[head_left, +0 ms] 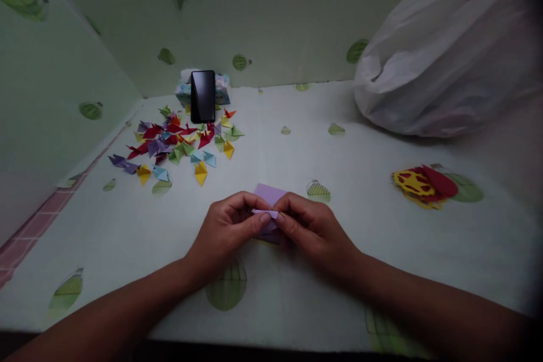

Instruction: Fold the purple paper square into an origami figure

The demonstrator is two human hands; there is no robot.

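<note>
Between my fingertips is a small folded piece of purple paper [265,213], pinched from both sides. My left hand [231,223] grips its left end with thumb and forefinger. At the right end, my right hand [311,229] pinches it the same way. Beneath and behind the hands lies a flat sheet of purple paper [270,193], partly hidden by my fingers. A thin yellow edge shows under it. Folded paper cranes [182,141] in many colours lie in a loose heap to the left, beyond my left hand.
A black phone [202,96] leans upright against a tissue box [223,89] behind the cranes. Yellow and red paper cutouts [418,184] lie on the right. A large white plastic bag [441,68] stands at the back right. Walls rise behind and on the left.
</note>
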